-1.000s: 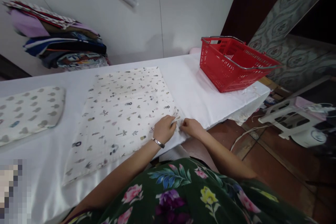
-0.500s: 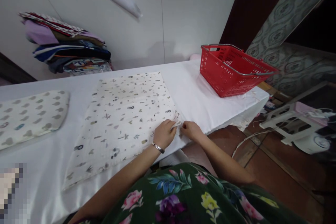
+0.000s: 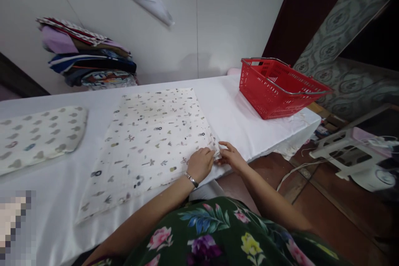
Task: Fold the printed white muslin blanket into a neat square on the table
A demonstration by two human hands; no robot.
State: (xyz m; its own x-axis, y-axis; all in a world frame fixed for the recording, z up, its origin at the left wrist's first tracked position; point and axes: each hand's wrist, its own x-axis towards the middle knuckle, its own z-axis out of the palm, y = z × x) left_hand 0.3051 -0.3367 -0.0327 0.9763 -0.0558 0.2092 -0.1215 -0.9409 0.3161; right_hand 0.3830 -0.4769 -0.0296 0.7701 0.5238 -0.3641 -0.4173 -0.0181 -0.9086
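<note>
A white cloth with small printed plants and figures lies spread flat on the white-covered table. My left hand, with a silver bracelet at the wrist, rests on its near right corner, fingers bent over the cloth. My right hand is at the same corner, just right of the left one. Its thumb side touches the cloth edge, and the upper fingers are lifted and apart. The fabric is slightly bunched between the two hands.
A red basket stands at the table's right end. Folded cloth with grey prints lies at the left. A stack of folded fabrics is against the wall. A white stool stands on the floor at right.
The corner that my left fingers held raised now lies lower, near the table. My left hand has flattened onto the cloth, and my right hand has moved in and spread its fingers.
</note>
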